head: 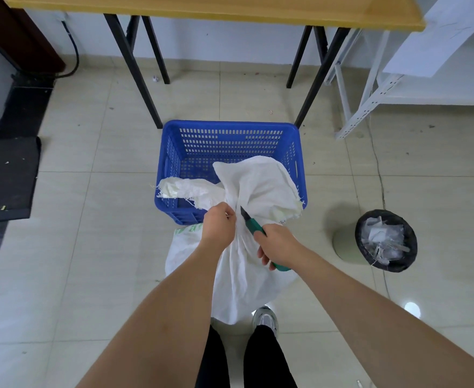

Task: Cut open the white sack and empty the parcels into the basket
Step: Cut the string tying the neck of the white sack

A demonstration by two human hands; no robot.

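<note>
A white woven sack [241,275] stands on the floor between my feet and the blue plastic basket [230,130]. Its frayed top flaps [258,186] hang over the basket's near rim. My left hand [219,222] pinches the gathered neck of the sack. My right hand [278,246] grips a green-handled knife [251,225], whose dark blade tip touches the neck just right of my left hand. What I can see of the basket's inside holds nothing. No parcels are visible; the sack hides its contents.
A yellow-topped table [216,9] with black legs stands behind the basket. A bin [384,240] lined with a black bag and full of scraps sits to the right. White metal shelving [370,93] is at the far right, a black mat [6,177] at the left.
</note>
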